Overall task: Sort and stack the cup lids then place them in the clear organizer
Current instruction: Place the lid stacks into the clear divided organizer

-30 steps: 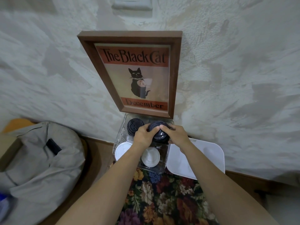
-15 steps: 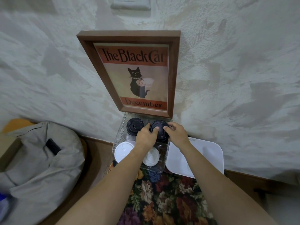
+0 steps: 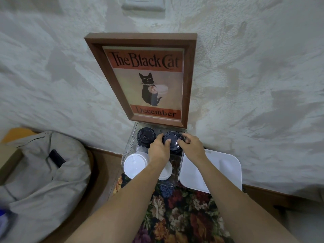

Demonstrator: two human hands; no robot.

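**Hands clamp black lid stack (image 3: 172,137) in clear organizer (image 3: 129,146)**

The left hand (image 3: 158,151) and right hand (image 3: 193,149) hold the stack from either side in the organizer's far right compartment. Their fingers are curled round its rim and both thumbs rest on top. A second black stack (image 3: 146,136) stands in the far left compartment. White lids (image 3: 135,165) sit near left, and another white lid (image 3: 165,171) lies partly under the left wrist. The organizer rests on a floral cloth (image 3: 175,207) below a framed cat poster (image 3: 147,81), with a white tray (image 3: 210,169) just beside it.
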